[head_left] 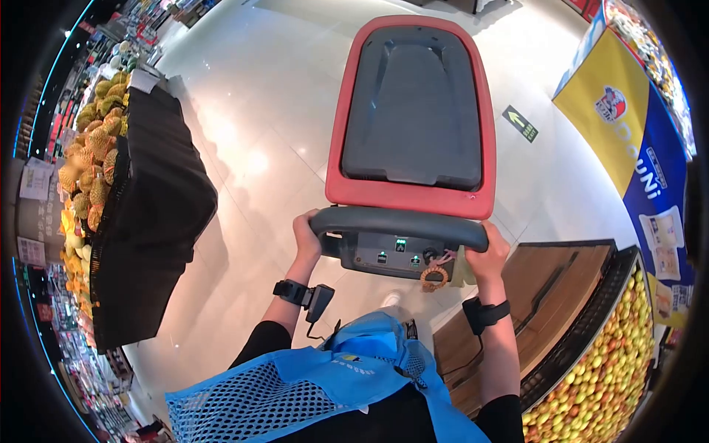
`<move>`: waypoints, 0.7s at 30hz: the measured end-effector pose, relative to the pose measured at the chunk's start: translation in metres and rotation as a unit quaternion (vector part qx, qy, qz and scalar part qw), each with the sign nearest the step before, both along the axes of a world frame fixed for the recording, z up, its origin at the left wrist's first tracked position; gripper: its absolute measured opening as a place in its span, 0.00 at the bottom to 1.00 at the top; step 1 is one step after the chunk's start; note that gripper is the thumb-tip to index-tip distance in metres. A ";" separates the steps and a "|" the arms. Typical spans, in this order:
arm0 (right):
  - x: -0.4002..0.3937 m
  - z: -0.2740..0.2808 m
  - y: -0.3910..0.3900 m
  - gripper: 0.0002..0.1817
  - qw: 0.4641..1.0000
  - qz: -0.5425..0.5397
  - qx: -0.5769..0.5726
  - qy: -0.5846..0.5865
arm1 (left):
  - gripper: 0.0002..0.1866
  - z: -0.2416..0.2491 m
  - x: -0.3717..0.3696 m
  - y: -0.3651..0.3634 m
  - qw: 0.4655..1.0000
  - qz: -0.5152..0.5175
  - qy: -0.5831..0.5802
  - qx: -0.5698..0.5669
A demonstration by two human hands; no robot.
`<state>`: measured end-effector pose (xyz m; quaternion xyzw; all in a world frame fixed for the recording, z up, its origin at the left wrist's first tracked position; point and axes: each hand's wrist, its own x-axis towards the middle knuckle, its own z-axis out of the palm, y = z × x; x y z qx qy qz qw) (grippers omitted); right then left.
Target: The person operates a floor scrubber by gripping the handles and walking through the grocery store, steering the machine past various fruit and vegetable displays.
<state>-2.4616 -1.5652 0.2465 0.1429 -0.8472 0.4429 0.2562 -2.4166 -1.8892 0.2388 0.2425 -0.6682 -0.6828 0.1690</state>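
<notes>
A red and grey walk-behind floor scrubber (pixel 413 111) stands in front of me on the pale floor. My left hand (pixel 306 236) is closed round the left end of its dark curved handlebar (pixel 399 218). Round the right end of that bar my right hand (pixel 487 255) is closed too. Below the bar a control panel (pixel 396 253) shows small green lights. A woven ring (pixel 434 277) hangs by a pinkish cord at the panel's right side. Beside my right hand a pale greenish cloth (pixel 463 269) hangs down. Both wrists wear black strapped devices.
Durians (pixel 96 148) are heaped on a black-draped stand (pixel 151 214) at left. Close on my right are a wooden display stand (pixel 546 284) and a bin of small yellow-red fruit (pixel 598 362). A yellow and blue promotional display (pixel 628 118) stands farther right; a green arrow sign (pixel 521 123) marks the floor.
</notes>
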 end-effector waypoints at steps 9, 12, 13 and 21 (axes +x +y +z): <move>-0.142 0.015 0.029 0.15 0.999 0.043 0.019 0.025 | 0.24 -0.013 -0.101 0.026 0.995 0.095 0.002 -0.017; -0.195 0.032 0.031 0.16 0.998 0.059 0.014 0.021 | 0.26 -0.004 -0.148 0.023 0.996 0.034 0.012 -0.085; -0.213 0.033 0.033 0.17 0.997 0.068 0.019 0.023 | 0.24 0.001 -0.161 0.030 0.996 0.074 0.013 -0.041; -0.347 0.047 0.026 0.17 0.995 0.090 0.037 0.037 | 0.24 0.016 -0.273 0.027 0.996 0.087 0.026 -0.019</move>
